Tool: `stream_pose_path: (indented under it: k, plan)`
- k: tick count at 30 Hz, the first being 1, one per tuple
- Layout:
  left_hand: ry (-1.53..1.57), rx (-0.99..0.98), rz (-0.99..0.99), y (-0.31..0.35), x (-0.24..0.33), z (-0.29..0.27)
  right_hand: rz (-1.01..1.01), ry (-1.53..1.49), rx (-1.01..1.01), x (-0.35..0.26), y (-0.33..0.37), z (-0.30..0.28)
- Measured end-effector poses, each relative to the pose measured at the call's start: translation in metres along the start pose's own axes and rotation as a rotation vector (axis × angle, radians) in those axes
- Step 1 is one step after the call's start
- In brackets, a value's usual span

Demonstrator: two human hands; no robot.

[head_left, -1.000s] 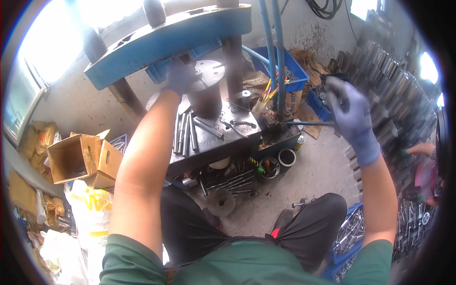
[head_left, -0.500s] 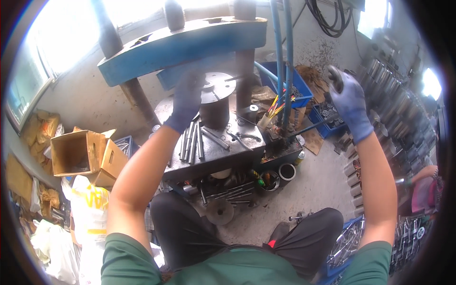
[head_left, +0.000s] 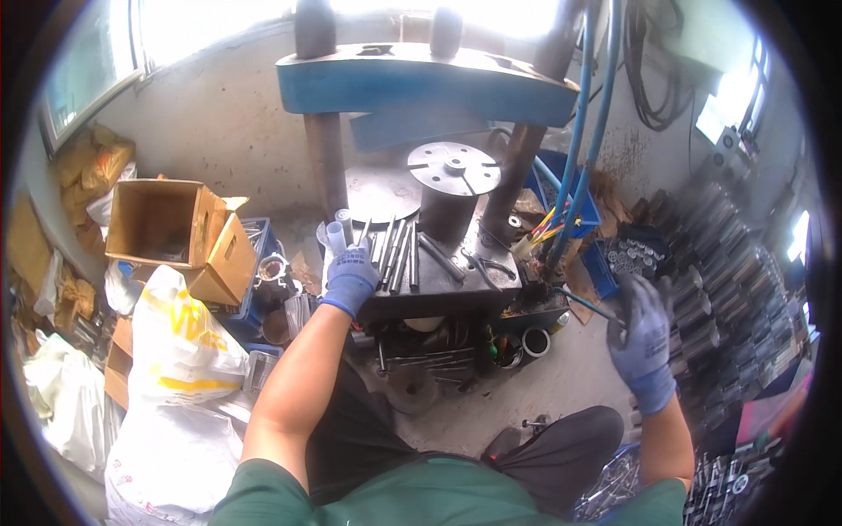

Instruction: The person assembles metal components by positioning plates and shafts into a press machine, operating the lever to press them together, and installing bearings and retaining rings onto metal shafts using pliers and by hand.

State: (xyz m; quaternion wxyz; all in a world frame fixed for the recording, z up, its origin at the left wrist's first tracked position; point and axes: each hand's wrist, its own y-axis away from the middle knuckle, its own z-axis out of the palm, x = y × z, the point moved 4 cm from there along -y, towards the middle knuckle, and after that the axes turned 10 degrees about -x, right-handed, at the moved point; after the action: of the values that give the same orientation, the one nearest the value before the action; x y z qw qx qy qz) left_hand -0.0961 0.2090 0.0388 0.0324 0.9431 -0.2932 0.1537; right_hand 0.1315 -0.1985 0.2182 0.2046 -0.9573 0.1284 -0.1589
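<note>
My gloved left hand (head_left: 353, 279) is at the left front corner of the press bed (head_left: 438, 302). Its fingers close around a short pale tube (head_left: 335, 235) standing upright. A small metal cylinder (head_left: 343, 216) is just behind it, and several steel rods (head_left: 399, 254) lie to its right. My gloved right hand (head_left: 645, 337) is low on the right, closed on the end of a thin lever (head_left: 586, 303); its fingertips are dark and blurred. On the bed, a slotted round plate (head_left: 454, 167) tops a thick dark cylinder (head_left: 445, 215).
The blue press beam (head_left: 421, 88) spans the uprights above the bed. Pliers (head_left: 487, 267) lie at its right. Blue hoses (head_left: 589, 131) run down beside it. An open cardboard box (head_left: 162, 228) and white sacks (head_left: 180, 351) fill the left; stacked metal cylinders (head_left: 737, 307) line the right.
My left hand has come down from beside the slotted plate to the bed's left corner. My right hand has dropped onto the lever, which now slopes downward. The view has shifted left.
</note>
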Motion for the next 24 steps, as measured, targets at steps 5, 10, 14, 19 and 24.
stream_pose_path:
  k: [5, 10, 14, 19, 24]
  plan:
    - [0.013, 0.077, 0.049, 0.011, 0.007, -0.003, -0.128, -0.419, -0.127, -0.073, -0.060, 0.017]
    - [0.401, 0.268, 0.276, 0.026, 0.069, -0.020, -0.035, -0.479, 0.031, -0.074, -0.177, 0.089]
    - [0.524, 0.172, 0.478, 0.035, 0.112, -0.004, 0.003, -0.632, -0.082, -0.081, -0.283, 0.122]
    - [0.516, 0.151, 0.577, 0.030, 0.132, 0.011, 0.125, -0.493, -0.195, -0.075, -0.339, 0.175]
    - [0.575, 0.160, 0.559, 0.013, 0.124, 0.017, 0.149, -0.365, -0.141, -0.079, -0.345, 0.176]
